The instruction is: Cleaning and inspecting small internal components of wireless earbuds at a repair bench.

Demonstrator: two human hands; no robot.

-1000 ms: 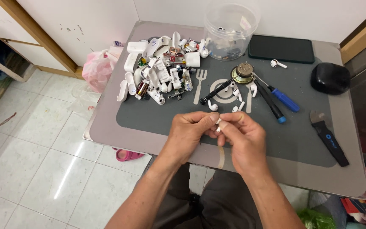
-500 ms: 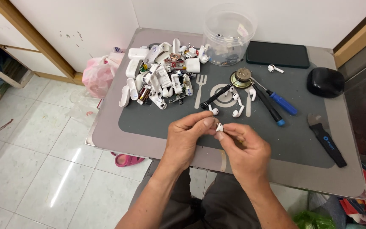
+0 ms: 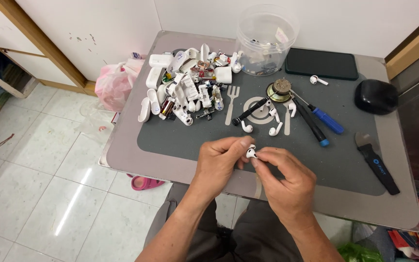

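My left hand (image 3: 218, 162) and my right hand (image 3: 287, 182) meet over the near edge of the grey mat (image 3: 345, 160). Together they pinch a small white earbud (image 3: 250, 152) between thumbs and fingertips. Just beyond them on the mat lie three loose white earbuds (image 3: 273, 130) and a black-handled tool (image 3: 248, 112). A pile of white earbud cases and broken parts (image 3: 185, 90) sits at the mat's far left.
A clear plastic tub (image 3: 266, 39) stands at the back, beside a dark phone (image 3: 322, 63). Blue-handled screwdrivers (image 3: 322, 121), a round metal part (image 3: 280, 90), a black oval case (image 3: 376, 96) and a black pry tool (image 3: 378, 164) lie to the right. A pink bag (image 3: 115, 82) rests on the floor.
My hands have stayed together on the earbud, with the fingers shifting slightly around it. The view has drifted a little; nothing on the table has moved.
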